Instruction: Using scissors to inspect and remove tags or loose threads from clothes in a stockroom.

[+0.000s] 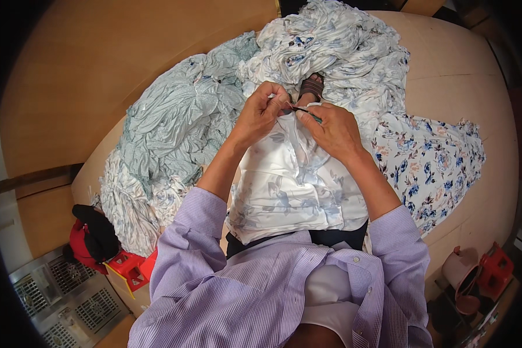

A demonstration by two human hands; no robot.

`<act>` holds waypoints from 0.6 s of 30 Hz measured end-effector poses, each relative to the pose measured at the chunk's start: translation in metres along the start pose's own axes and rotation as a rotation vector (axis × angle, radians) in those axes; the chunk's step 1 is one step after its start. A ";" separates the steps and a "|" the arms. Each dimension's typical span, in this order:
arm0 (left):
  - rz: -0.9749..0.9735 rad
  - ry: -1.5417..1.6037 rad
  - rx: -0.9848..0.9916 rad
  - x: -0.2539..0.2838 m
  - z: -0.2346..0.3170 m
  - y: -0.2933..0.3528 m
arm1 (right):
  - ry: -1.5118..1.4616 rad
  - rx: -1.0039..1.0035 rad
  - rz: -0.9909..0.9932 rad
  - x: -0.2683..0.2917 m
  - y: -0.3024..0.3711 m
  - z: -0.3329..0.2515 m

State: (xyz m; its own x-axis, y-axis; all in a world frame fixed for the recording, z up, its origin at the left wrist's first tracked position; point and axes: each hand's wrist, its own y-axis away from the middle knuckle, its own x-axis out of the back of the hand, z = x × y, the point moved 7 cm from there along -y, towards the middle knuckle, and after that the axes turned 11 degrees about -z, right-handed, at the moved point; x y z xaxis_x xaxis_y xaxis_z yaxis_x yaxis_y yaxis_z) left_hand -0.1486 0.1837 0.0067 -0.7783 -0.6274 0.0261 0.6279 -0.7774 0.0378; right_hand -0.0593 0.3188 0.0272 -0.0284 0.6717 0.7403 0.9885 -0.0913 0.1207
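Observation:
Over my lap lies a white cloth with faint grey-blue flowers, its upper edge drawn up between my hands. My left hand is closed in a pinch on that edge, near a thin thread-like bit at the fingertips. In my right hand is a small slim tool, dark at its tip and greenish along the body. Its tip points left and meets my left fingertips. Too little of the tool shows to tell its exact kind.
Grey-green cloth is heaped at the left, and pale floral cloth at the far side. A blue-flowered piece spreads at the right. My sandalled foot shows beyond my hands. Red plastic stools and a pink bucket stand nearby.

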 end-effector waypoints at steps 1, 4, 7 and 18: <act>0.007 -0.005 0.020 0.000 -0.001 0.000 | -0.010 0.010 -0.007 0.000 0.000 -0.001; 0.006 0.009 0.017 -0.001 0.000 0.000 | -0.021 0.033 0.024 0.001 0.003 -0.004; 0.027 0.064 0.015 -0.002 0.000 0.000 | -0.048 0.041 0.046 0.001 0.004 -0.001; 0.370 -0.206 0.125 0.066 -0.024 0.042 | -0.885 -0.279 -0.057 -0.054 0.016 0.024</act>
State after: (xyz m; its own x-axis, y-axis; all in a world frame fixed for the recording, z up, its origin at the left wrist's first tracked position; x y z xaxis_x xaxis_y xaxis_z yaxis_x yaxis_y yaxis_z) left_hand -0.1739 0.1083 -0.0137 -0.4935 -0.8305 0.2584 0.8691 -0.4826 0.1086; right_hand -0.0379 0.2991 -0.0270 0.1619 0.9863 -0.0322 0.9143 -0.1377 0.3809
